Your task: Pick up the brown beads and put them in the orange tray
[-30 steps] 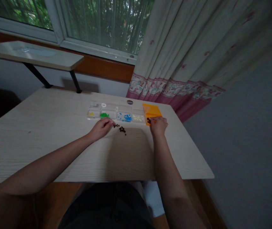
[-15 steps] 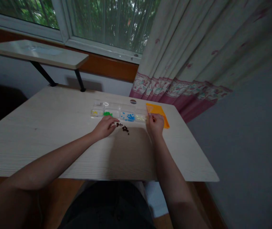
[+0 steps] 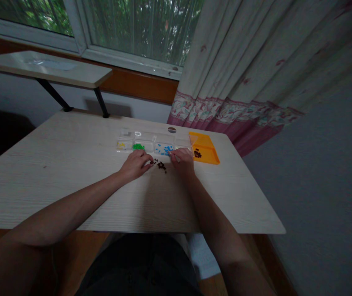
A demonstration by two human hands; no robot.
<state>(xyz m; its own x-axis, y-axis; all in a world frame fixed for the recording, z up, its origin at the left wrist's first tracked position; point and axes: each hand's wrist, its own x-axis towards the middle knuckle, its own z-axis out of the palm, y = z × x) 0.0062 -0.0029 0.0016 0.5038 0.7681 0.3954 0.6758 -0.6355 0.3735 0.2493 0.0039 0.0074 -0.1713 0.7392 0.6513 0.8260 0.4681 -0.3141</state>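
The pale wood-grained desk (image 3: 71, 166) carries everything. Left of the open, bright orange plastic box (image 3: 208, 155) runs a row of clear plastic compartments (image 3: 149, 147), their walls presumably keeping the colours apart. The person's hands are apart from each other. The right hand (image 3: 182, 162), just left of the box, has bent fingers at the front of the row; I cannot tell whether they hold anything. The left hand (image 3: 135, 165), farther left of the box, rests low with thumb and fingertips drawn close by the small dark-brown pieces (image 3: 161, 165), perhaps to steady or gather them; whether one is pinched I can't make out. Those pieces lie on the desk, left of the box and slightly nearer the person. More small dark-brown bits (image 3: 197, 153) sit inside the box's left end, where the rim likely stops them scattering.
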